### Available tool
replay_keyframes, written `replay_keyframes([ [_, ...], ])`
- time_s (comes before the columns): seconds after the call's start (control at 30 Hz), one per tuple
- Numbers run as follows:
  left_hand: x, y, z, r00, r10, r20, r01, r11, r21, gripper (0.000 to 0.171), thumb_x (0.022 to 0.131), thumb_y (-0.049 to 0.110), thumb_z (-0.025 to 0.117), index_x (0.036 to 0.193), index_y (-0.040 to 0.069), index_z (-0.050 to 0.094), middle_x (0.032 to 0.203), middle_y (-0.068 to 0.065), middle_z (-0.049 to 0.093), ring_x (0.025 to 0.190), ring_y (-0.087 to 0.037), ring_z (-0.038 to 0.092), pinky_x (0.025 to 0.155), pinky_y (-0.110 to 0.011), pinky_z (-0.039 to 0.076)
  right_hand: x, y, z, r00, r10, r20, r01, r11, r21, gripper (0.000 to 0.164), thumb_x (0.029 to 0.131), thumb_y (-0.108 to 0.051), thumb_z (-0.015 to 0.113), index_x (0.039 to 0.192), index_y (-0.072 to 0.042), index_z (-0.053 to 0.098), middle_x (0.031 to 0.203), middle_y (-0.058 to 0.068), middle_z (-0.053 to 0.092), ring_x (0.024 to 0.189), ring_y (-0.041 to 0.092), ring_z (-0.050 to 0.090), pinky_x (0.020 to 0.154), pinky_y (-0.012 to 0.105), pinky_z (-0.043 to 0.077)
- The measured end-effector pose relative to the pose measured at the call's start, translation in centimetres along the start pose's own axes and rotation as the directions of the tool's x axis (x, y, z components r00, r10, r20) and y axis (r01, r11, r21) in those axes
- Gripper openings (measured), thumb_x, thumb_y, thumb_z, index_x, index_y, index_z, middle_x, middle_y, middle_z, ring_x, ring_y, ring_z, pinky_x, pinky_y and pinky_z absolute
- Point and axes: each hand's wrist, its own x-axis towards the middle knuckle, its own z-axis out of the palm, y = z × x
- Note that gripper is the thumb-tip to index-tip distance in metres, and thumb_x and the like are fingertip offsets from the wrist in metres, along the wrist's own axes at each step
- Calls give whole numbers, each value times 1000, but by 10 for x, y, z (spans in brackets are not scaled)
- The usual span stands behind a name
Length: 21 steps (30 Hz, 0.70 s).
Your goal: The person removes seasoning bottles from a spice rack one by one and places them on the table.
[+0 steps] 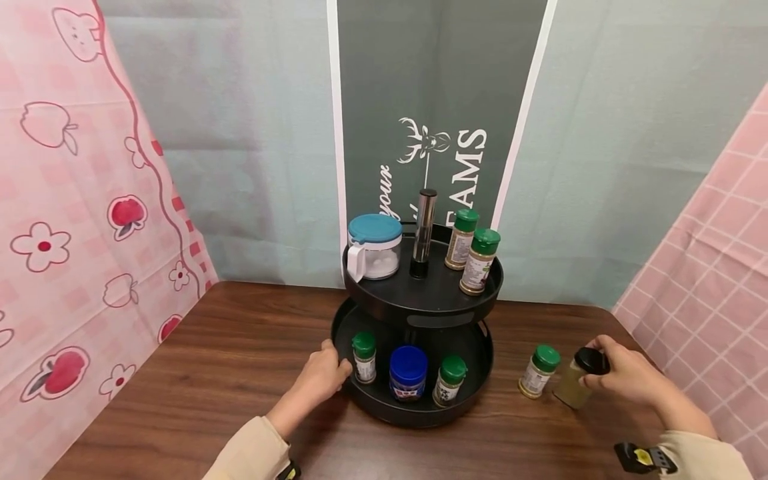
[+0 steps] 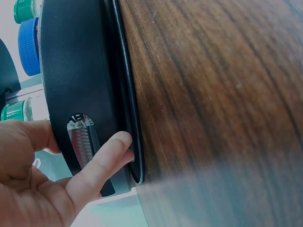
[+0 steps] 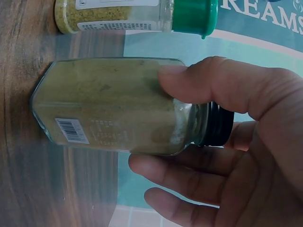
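A black two-tier rack stands mid-table. My left hand grips the left side of its lower tray: in the left wrist view the thumb goes over the rim and the fingers lie on the outer wall, by a handle slot. My right hand holds a glass spice jar with a black lid and tan powder inside. Thumb and fingers are on opposite sides of the jar's upper part. Close to its left stands a green-capped spice bottle on the table.
The upper tier carries a teal-lidded seasoning pot and two green-capped bottles. On the lower tier stand a blue-lidded jar and two green-capped bottles. A metal post rises from the top. Cloth curtains enclose the wooden table.
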Motion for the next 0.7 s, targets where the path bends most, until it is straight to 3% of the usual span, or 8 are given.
replay_keyframes([
  [0.53, -1, 0, -1, 1000, 9, -4, -9, 1000, -4, 30, 76, 11, 52, 96, -8, 40, 46, -1, 53, 42, -11, 50, 46, -30, 44, -3, 2, 2, 998, 36, 44, -37, 999, 17, 55, 70, -25, 75, 106, 1, 42, 85, 16, 59, 74, 28, 54, 61, 45, 44],
  [0.7, -1, 0, -1, 1000, 12, -3, -12, 1000, -4, 29, 76, 11, 53, 95, -8, 40, 46, -1, 53, 42, -11, 50, 46, -30, 44, -5, 2, -1, 994, 17, 106, -20, 999, 29, 74, 69, -28, 76, 123, 3, 35, 84, 14, 63, 72, 24, 59, 62, 48, 47],
])
